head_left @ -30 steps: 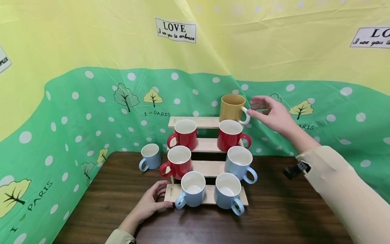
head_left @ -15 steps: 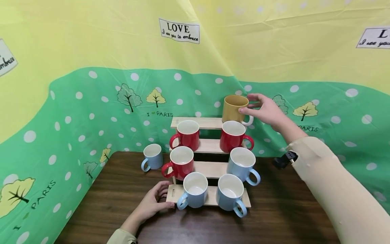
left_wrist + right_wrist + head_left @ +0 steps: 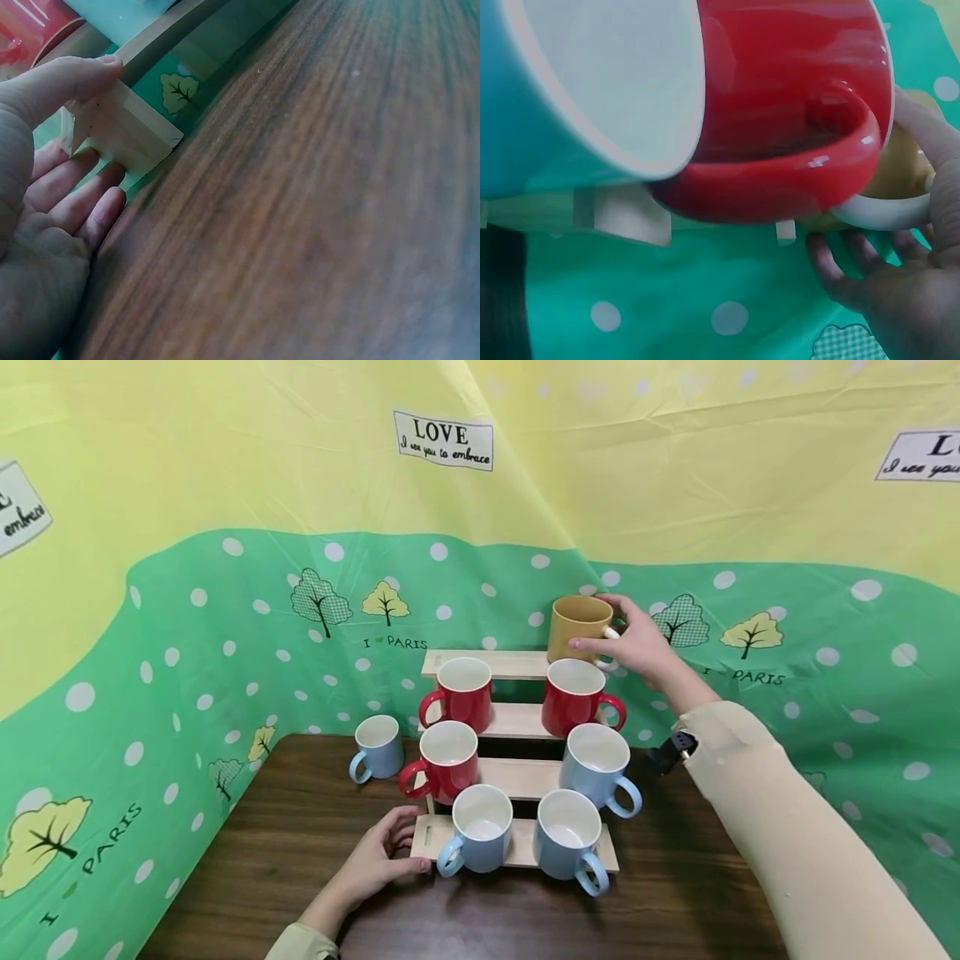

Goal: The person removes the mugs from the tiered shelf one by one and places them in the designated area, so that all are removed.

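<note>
1. Right hand (image 3: 641, 645): grips the tan mug (image 3: 573, 628) at its white-handled side, thumb across the front, other fingers round the back.
2. Tan mug: upright at the right end of the top shelf (image 3: 487, 665) of the wooden rack (image 3: 517, 778). Base partly hidden by the upper right red mug (image 3: 566, 708); cannot tell whether it sits flat.
3. Left hand (image 3: 378, 857): holds the left end of the rack's bottom board, thumb on top, fingers below. Probably a steadying hold.
4. Main risk: mug so near the shelf end that a small push rightward could leave its base unsupported and tip it off. Cause would be fingers dragging on the handle at release.
5. Upper right red mug stands just in front and lower. Right wrist view has its handle close to the hand; a low withdrawal could knock it, perhaps into the blue mug (image 3: 588, 774) one step down.
6. Left thumb lies just beside the handle of the left front blue mug (image 3: 480, 837). A slip or tug there could swing that mug, or jolt the loaded rack.
7. Right front blue mug (image 3: 558, 845): handle overhangs the board edge, easily caught by a passing sleeve.
8. Another blue mug (image 3: 381, 752) on the surface (image 3: 277, 835), left of the rack, clear of both hands.
</note>
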The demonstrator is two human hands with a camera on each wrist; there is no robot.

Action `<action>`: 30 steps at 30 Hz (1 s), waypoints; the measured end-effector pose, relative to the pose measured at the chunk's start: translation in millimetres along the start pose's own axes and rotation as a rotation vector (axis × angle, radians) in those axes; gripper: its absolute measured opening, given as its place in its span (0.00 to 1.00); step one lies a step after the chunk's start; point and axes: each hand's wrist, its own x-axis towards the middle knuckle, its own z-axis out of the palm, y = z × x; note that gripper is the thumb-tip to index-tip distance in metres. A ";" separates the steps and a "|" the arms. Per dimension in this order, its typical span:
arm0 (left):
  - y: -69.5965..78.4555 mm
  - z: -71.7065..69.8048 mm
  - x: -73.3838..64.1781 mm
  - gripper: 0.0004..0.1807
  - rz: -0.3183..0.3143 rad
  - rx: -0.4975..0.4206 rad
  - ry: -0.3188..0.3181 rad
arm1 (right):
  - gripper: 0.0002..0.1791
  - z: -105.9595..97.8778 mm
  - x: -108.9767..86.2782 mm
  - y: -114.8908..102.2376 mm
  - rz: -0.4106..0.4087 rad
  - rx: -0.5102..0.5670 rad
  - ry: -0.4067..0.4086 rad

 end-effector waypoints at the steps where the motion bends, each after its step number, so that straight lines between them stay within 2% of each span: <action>1: 0.0 -0.2 0.1 0.42 0.001 0.001 0.000 | 0.60 1.0 0.6 0.6 0.000 0.002 0.006; 17: -0.4 -0.4 0.1 0.41 -0.003 -0.003 -0.013 | 0.61 4.2 -4.0 -1.7 0.006 0.020 0.056; 23: 0.2 0.6 2.0 0.42 0.001 -0.002 -0.010 | 0.61 -0.8 -8.1 -9.5 -0.030 -0.031 0.134; 30: -1.1 0.1 1.4 0.42 -0.004 -0.013 -0.010 | 0.58 -14.6 -14.7 -21.7 -0.024 -0.057 0.201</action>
